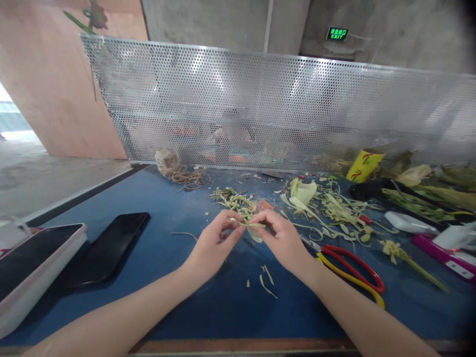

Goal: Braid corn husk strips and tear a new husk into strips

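My left hand (213,244) and my right hand (279,237) meet over the middle of the blue table (174,277). Both pinch the same pale green leaf strip (252,227) between thumb and fingertips. A few trimmed bits of leaf (267,281) lie on the table just below my hands. Red and yellow scissors (349,267) rest on the table right beside my right wrist. A pile of cut green strips and leaves (320,206) lies beyond my right hand.
A black phone (107,248) and a white-edged tablet (33,263) lie at the left. Rubber bands (188,176) sit near the perforated metal screen (260,104). A yellow roll (364,165), leaves, a white bottle (409,223) and a pink tool (444,253) crowd the right. A person sits behind the screen.
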The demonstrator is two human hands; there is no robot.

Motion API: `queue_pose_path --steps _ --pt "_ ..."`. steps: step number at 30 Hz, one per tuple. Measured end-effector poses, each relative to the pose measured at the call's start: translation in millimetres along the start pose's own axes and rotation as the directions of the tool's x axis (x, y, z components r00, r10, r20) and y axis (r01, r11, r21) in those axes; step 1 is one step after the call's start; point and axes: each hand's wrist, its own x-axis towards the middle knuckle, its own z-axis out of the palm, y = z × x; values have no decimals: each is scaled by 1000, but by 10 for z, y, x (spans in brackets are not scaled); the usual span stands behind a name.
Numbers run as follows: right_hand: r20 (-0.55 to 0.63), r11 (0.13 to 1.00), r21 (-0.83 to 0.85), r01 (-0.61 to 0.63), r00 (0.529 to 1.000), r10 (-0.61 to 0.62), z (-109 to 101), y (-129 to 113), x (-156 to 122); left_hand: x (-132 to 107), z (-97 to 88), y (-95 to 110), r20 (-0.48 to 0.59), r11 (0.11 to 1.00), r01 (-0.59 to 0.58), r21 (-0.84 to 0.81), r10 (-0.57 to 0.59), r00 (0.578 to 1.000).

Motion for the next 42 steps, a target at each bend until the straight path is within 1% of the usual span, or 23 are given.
queue_pose_path --steps 3,6,10,12,14,16,17,18,20,22,23,25,26,28,30,32,34,35,36,37,39,41,42 --pt "9 1000 16 9 1000 -9 2 -3 -16 13 28 25 0 981 110 -161 -111 994" --pt "72 999 -2 53 996 -53 -5 -10 -27 27 16 39 -21 955 173 -242 -184 983" --pt "159 996 11 88 983 -88 -14 -31 -35 42 -14 8 25 907 249 -339 -256 966" --pt "151 997 79 20 988 -32 -10 -39 -28 51 -20 -9 25 882 280 -378 -292 956" --pt "133 977 187 -104 988 80 4 -37 -12 59 -20 -13 -10 865 272 -422 -305 952" --pt "136 917 331 -223 973 188 33 -21 8 62 -17 -4 -56 858 218 -464 -274 960" --pt "148 863 424 -273 961 232 52 -9 18 61 -15 4 -72 857 185 -481 -249 966" --pt "172 791 524 -315 949 264 73 4 24 57 -13 11 -75 855 160 -493 -224 972" --pt "248 602 696 -392 918 311 115 29 27 47 -9 18 -62 853 133 -504 -190 980" --pt "334 436 774 -459 881 335 148 46 19 37 -6 15 -40 854 140 -502 -184 982" --pt "367 387 785 -484 866 340 159 51 14 33 -5 10 -28 855 150 -496 -188 982" --pt "395 339 792 -508 849 350 172 51 9 31 -5 -1 -8 863 171 -475 -198 980" --pt "396 336 791 -511 847 354 175 48 9 32 -6 -6 -1 869 177 -462 -200 980" --pt "369 377 781 -498 855 365 176 42 15 40 -10 -12 -1 891 183 -416 -202 979" --pt "296 518 720 -461 880 371 163 41 17 52 -18 -10 -6 909 184 -374 -200 980" --pt "180 727 578 -371 927 330 128 44 8 65 -33 -3 -13 898 188 -397 -210 978" --pt "26 917 358 -175 984 178 63 44 -12 79 -56 7 -13 851 216 -478 -253 967" --pt "-45 975 221 -39 998 50 21 41 -24 86 -70 12 -9 822 237 -517 -283 959" --pt "-93 992 63 109 990 -103 -23 34 -35 94 -83 14 -5 795 261 -548 -315 949" --pt "-108 962 -103 252 959 -262 -66 25 -45 103 -95 15 2 770 284 -571 -345 939" --pt "-47 794 -388 468 850 -524 -138 2 -58 118 -113 9 15 731 314 -606 -385 923" --pt "55 590 -555 587 734 -677 -175 -20 -63 129 -117 -6 28 703 331 -630 -405 914" --pt "107 504 -608 614 692 -713 -180 -27 -64 132 -115 -15 39 692 341 -636 -413 910"
